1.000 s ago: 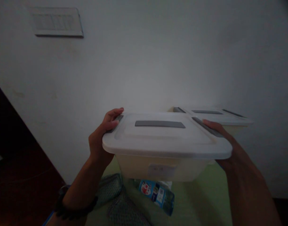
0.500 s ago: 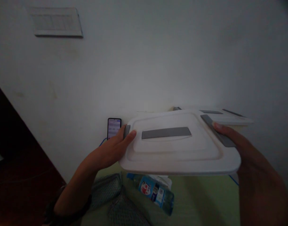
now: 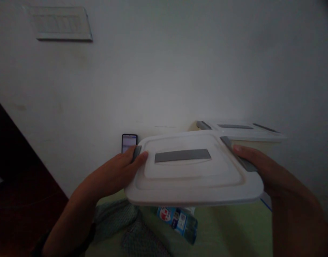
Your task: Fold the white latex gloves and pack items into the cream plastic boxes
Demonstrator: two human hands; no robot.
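A white lid (image 3: 190,192) with grey strips spans the space between my hands, held up over the green tabletop. Whether a box hangs beneath it I cannot tell. My left hand (image 3: 121,171) grips its left end, thumb on top by the grey latch. On the right end, my right hand (image 3: 256,159) is closed round the edge, thumb on the other grey latch. Below the lid's front edge lies a blue bottle (image 3: 180,223), its upper part hidden. A dark knitted cloth (image 3: 118,217) lies crumpled beside the bottle.
Behind, against the wall, stands another white-lidded box (image 3: 241,135) with grey strips. A phone (image 3: 129,142) leans upright near my left hand. The green tabletop (image 3: 228,232) runs below. A switch panel (image 3: 62,23) is on the wall, upper left.
Both hands and the lid have shifted slightly left and down. More of the box behind now shows, and the lid covers more of the bottle.
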